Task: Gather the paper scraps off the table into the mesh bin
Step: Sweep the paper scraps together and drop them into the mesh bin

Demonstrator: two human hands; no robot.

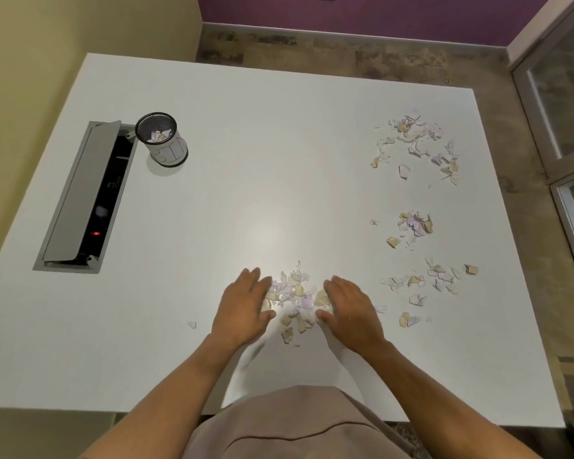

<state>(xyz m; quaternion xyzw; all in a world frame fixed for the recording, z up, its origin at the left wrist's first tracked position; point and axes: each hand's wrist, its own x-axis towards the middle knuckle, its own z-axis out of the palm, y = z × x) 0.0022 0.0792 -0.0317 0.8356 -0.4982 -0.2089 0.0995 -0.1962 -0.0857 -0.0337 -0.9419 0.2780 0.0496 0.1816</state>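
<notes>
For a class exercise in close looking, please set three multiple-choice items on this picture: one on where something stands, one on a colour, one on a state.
1. Where does the mesh bin stand?
A. Beside the open cable hatch, on the table's far left
B. Among the scraps on the right
C. On the floor

2. What colour is the back wall?
A. Green
B. Purple
C. White

3. How are the left hand and right hand placed?
A. Both lifted over the bin
B. One holding the bin
C. Flat on the table, either side of a scrap pile

Answers:
1 A, the bin stands right next to the hatch.
2 B, the wall past the table is purple.
3 C, fingers lie straight with the scraps between them.
</notes>
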